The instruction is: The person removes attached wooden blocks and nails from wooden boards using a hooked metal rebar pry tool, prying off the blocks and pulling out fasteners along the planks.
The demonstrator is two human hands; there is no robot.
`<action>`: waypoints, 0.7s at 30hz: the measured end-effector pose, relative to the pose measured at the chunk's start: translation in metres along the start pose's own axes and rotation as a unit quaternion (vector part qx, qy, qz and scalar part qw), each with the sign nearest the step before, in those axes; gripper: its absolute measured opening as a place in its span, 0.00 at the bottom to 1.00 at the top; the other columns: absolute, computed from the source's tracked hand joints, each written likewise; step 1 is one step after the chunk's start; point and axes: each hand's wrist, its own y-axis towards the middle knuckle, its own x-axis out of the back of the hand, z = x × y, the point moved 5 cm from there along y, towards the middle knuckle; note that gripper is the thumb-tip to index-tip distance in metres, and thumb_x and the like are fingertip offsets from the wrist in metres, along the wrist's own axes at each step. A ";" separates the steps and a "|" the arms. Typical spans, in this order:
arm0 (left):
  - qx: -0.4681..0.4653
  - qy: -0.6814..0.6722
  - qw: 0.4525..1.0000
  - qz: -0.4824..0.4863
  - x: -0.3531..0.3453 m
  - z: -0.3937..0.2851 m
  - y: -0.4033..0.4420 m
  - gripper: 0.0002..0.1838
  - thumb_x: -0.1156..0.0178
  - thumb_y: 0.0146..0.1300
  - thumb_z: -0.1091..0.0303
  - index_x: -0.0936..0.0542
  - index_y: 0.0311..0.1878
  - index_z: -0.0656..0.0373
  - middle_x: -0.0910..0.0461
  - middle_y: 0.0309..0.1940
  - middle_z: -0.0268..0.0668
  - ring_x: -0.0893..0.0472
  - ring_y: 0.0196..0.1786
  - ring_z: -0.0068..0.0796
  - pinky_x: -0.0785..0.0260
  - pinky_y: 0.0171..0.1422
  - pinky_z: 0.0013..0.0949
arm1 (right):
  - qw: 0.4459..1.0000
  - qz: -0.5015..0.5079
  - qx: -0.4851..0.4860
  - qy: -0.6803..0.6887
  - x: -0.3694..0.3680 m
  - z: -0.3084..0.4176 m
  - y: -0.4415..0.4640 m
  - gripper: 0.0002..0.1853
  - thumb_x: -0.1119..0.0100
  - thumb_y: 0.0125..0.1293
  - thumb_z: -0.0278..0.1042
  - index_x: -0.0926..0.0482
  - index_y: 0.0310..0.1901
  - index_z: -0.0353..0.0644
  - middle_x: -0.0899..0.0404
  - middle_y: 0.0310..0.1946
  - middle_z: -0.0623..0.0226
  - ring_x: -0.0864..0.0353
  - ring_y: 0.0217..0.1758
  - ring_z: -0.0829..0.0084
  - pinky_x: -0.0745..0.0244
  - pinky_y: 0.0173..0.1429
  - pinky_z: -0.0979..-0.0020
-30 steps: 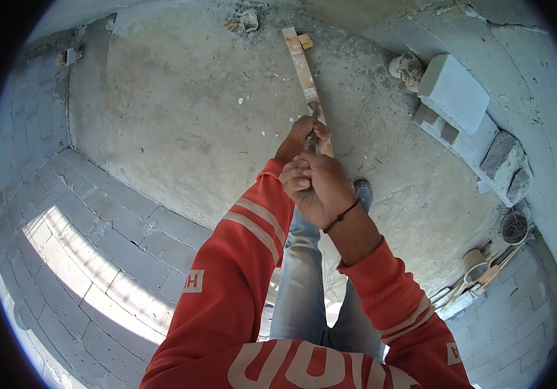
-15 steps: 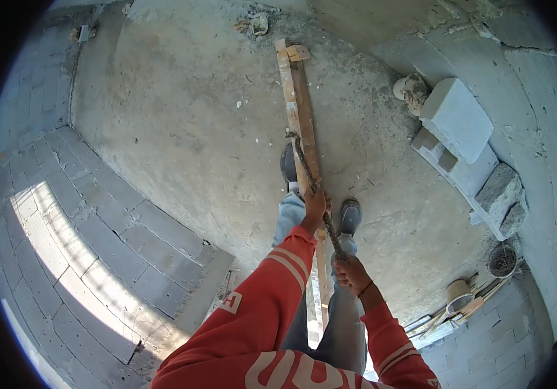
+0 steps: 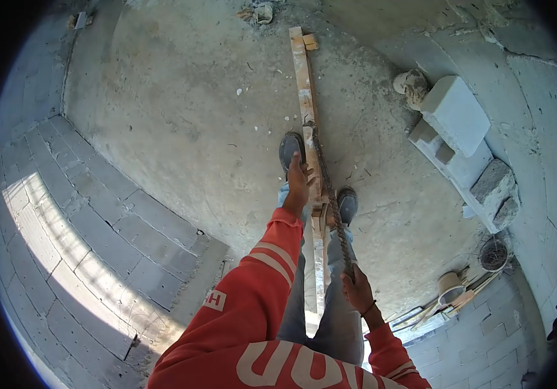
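My right hand is closed around the near end of a ribbed steel pry bar with a bent far tip. That tip meets a long wooden beam, which runs away from me between my feet. My left hand is off the bar, fingers apart, just left of the beam and beside my left shoe. On the beam's right is my right shoe. A small wood block touches the beam's far end.
Pale blocks and a broken chunk lie along the right wall. Near them are a dark round pail, a beige bucket and some long-handled tools. A low block wall curves along the left.
My left hand has let go of the pry bar and moved left, its fingers opening. The bar now stands closer in line with the beam. Less of the beam's brown right side shows.
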 end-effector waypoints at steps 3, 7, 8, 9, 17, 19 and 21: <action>0.027 -0.104 0.991 0.081 -0.005 -0.043 0.007 0.34 0.52 0.72 0.42 0.39 0.73 0.54 0.34 0.66 0.45 0.30 0.63 0.41 0.44 0.68 0.52 | 0.990 -0.017 0.035 -0.139 0.004 0.039 -0.052 0.10 0.46 0.70 0.38 0.30 0.37 0.40 0.28 0.19 0.70 0.27 0.21 0.77 0.32 0.27 0.72; 0.014 -0.067 0.985 0.156 -0.010 -0.076 0.021 0.26 0.51 0.73 0.46 0.26 0.63 0.54 0.27 0.60 0.43 0.28 0.61 0.38 0.42 0.67 0.49 | 0.976 -0.005 -0.034 -0.216 -0.006 0.068 -0.080 0.12 0.46 0.70 0.40 0.32 0.36 0.40 0.29 0.18 0.69 0.27 0.21 0.77 0.31 0.27 0.71; -0.020 0.031 0.992 0.125 -0.003 -0.075 0.034 0.24 0.50 0.73 0.47 0.23 0.59 0.55 0.23 0.56 0.43 0.26 0.59 0.38 0.39 0.65 0.46 | 0.983 -0.004 -0.081 -0.164 -0.014 0.082 -0.085 0.12 0.45 0.70 0.40 0.32 0.35 0.42 0.31 0.17 0.72 0.30 0.18 0.78 0.34 0.23 0.73; -0.053 0.131 0.986 0.091 0.004 -0.079 0.042 0.22 0.49 0.73 0.48 0.20 0.56 0.56 0.19 0.51 0.44 0.24 0.56 0.37 0.36 0.63 0.42 | 0.981 -0.006 -0.081 -0.176 -0.025 0.100 -0.082 0.12 0.45 0.70 0.40 0.32 0.35 0.42 0.31 0.17 0.72 0.30 0.18 0.78 0.34 0.23 0.73; -0.270 0.183 0.928 -0.179 0.095 -0.184 0.032 0.32 0.41 0.68 0.51 0.30 0.67 0.63 0.19 0.50 0.51 0.21 0.50 0.38 0.28 0.54 0.37 | 0.987 -0.036 -0.157 -0.003 -0.093 0.182 -0.037 0.08 0.48 0.70 0.38 0.32 0.34 0.46 0.39 0.18 0.80 0.41 0.15 0.86 0.46 0.17 0.79; -0.206 0.267 0.906 -0.254 0.103 -0.191 0.026 0.39 0.38 0.65 0.51 0.37 0.71 0.65 0.20 0.48 0.52 0.20 0.47 0.39 0.25 0.50 0.36 | 0.990 -0.025 -0.140 -0.018 -0.100 0.204 -0.031 0.08 0.49 0.70 0.35 0.27 0.46 0.42 0.38 0.19 0.79 0.41 0.15 0.85 0.45 0.18 0.79; -0.033 0.152 0.982 0.105 0.069 -0.197 -0.025 0.45 0.37 0.63 0.45 0.45 0.76 0.57 0.27 0.62 0.52 0.24 0.61 0.46 0.30 0.60 0.49 | 0.995 -0.044 -0.092 -0.021 -0.112 0.231 -0.029 0.13 0.51 0.69 0.33 0.30 0.54 0.43 0.38 0.19 0.78 0.41 0.15 0.84 0.45 0.18 0.79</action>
